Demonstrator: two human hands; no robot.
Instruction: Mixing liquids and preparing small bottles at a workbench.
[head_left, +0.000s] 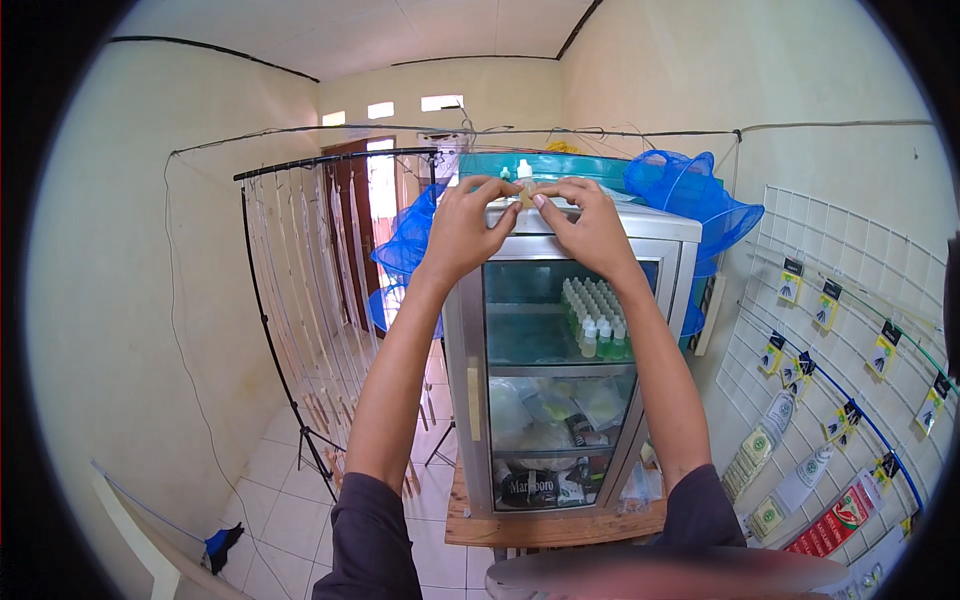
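Above the front top edge of a glass-fronted metal cabinet [590, 222], a small dropper bottle [526, 183] with a white cap stands upright between my fingertips. My left hand [468, 228] pinches it from the left. From the right, my right hand [588, 228] closes its thumb and fingers on the same bottle. Its lower part looks yellowish, and my fingers cover some of it. A small green and white item [506, 173] shows just behind my left fingers; its kind is unclear. Rows of similar little bottles [592, 310] stand on a shelf behind the cabinet's glass.
Blue mesh nets [700, 195] hang at both sides of the cabinet. A black rack [262, 300] with hanging strands stands left. White wire grid [800, 235] with small packets lines the right wall. Beneath the cabinet is a wooden bench [560, 528].
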